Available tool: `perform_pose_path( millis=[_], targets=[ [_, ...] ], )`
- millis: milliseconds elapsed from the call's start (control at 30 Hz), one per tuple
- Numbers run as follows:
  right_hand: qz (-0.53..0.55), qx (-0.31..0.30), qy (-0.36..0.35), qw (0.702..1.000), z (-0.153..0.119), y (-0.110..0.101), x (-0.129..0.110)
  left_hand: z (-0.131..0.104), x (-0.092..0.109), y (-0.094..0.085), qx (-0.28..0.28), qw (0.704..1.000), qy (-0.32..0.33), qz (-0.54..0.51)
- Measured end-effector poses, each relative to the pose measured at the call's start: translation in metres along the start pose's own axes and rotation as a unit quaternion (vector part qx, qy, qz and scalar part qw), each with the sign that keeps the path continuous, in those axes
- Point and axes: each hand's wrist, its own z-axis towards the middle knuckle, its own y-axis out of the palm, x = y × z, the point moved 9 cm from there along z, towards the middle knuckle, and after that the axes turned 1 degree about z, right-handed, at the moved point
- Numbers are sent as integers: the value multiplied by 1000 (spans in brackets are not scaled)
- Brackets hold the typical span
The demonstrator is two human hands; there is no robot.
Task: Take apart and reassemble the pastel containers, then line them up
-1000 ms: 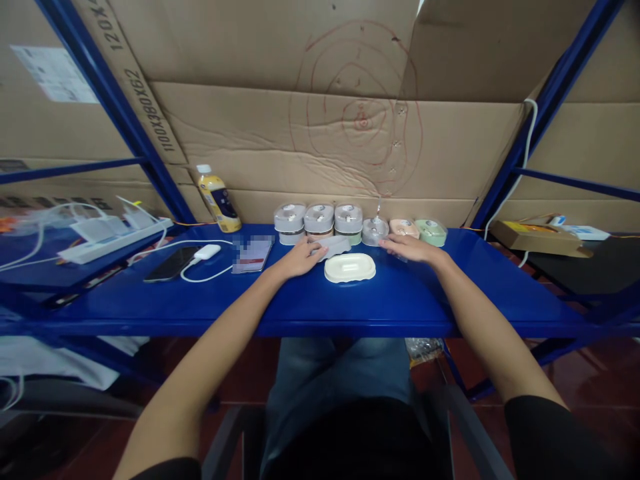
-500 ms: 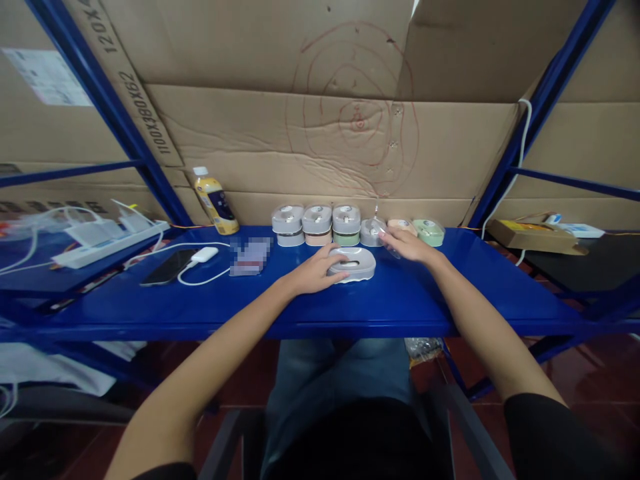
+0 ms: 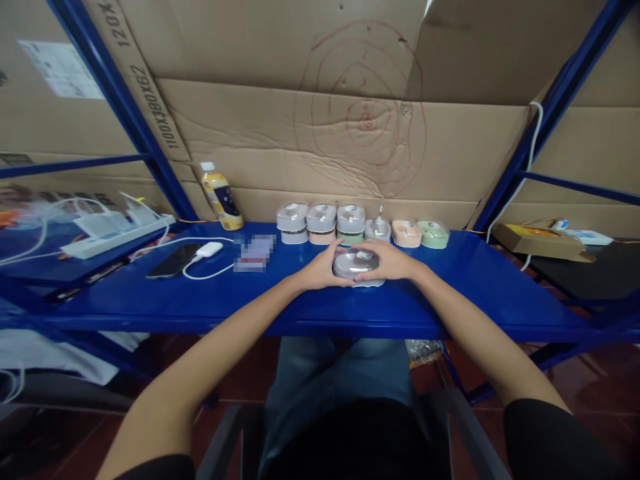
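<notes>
In front of me at the middle of the blue table [image 3: 280,303] is a grey oval box, mostly covered by my hands and a clear domed lid [image 3: 354,264]. My left hand [image 3: 323,267] curves round the lid's left end, thumb at the front and fingers behind. From the right, my right hand [image 3: 390,260] grips the other end the same way. A pale wavy edge shows below the lid. Whether the lid is seated all round is hidden by the fingers.
Behind my hands stands a row of lidded boxes: grey-topped stacks [image 3: 321,219], a single grey box [image 3: 377,230], a peach box [image 3: 406,233] and a green box [image 3: 433,234]. To the left are a drink bottle [image 3: 222,198], a phone [image 3: 175,261] and a cabled white charger [image 3: 209,249].
My right hand has come in from the back row, bringing the clear lid over the grey oval box. My left hand has shifted from the box's top to the lid's left end.
</notes>
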Motion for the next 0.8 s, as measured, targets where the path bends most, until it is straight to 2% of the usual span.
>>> perform_pose_path(
  millis=[100,233,500,800],
  targets=[
    [-25,-12,24,999,2,12,-3,1,-1,1,1,1000,-2,9],
    [-50,-22,57,997,1,16,2,2,5,1,-5,999,4,43],
    [-29,-17,36,999,-3,7,9,0,-3,-4,-1,996,-36,84],
    [-41,-26,46,998,-2,14,7,0,-4,-5,0,996,-50,75]
  ],
)
